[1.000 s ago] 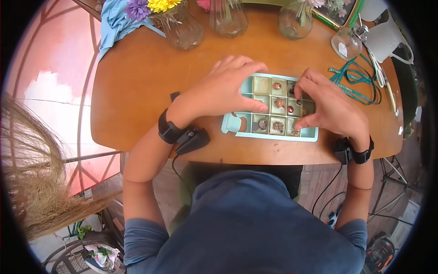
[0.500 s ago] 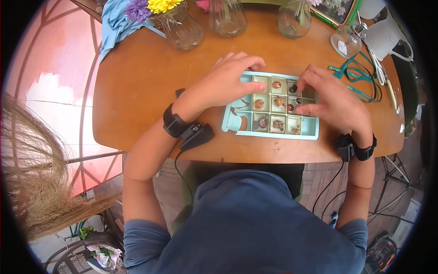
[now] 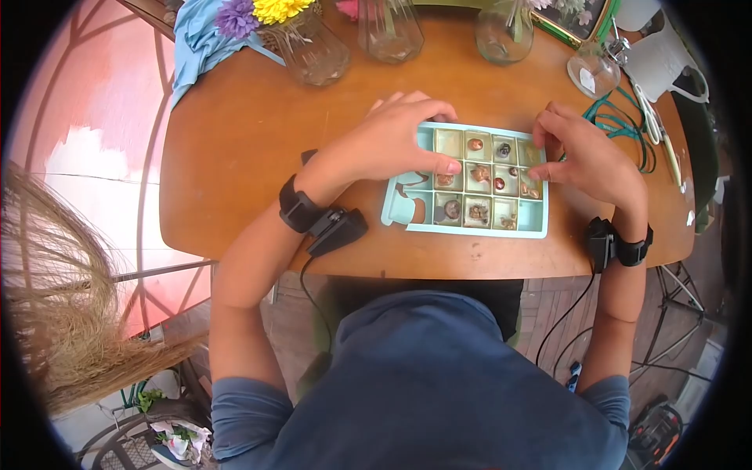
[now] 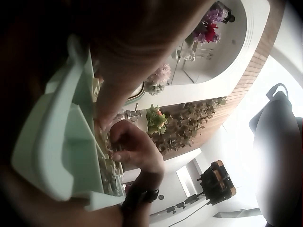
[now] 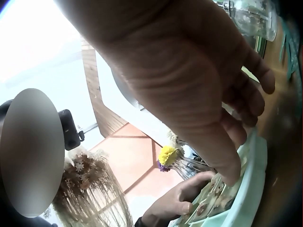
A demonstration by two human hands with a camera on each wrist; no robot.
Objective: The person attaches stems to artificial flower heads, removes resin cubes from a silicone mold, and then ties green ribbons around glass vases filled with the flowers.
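A pale turquoise tray (image 3: 476, 230) lies on the table with small square boxes in its compartments. Several boxes hold small brown or dark pieces, perhaps shells or stones. My left hand (image 3: 395, 142) reaches over the tray's left side. Its thumb extends over a box in the middle row, while the other fingers are partly hidden beyond the far corner. My right hand (image 3: 586, 157) is over the right end, its bent fingers and thumb at the right-hand boxes, nothing visible between them. In the right wrist view its thumb (image 5: 229, 168) points down at the boxes.
Glass vases (image 3: 317, 55) with flowers stand along the table's far side. Right of the tray are a teal ribbon (image 3: 619, 125), scissors (image 3: 666, 149), a small glass bottle (image 3: 595, 74) and a white pitcher (image 3: 662, 63). Blue cloth (image 3: 196, 43) lies at the far left.
My right hand has shifted right, uncovering boxes near the right end. My left thumb has moved away from me, then back down to the middle row. The tray has barely moved.
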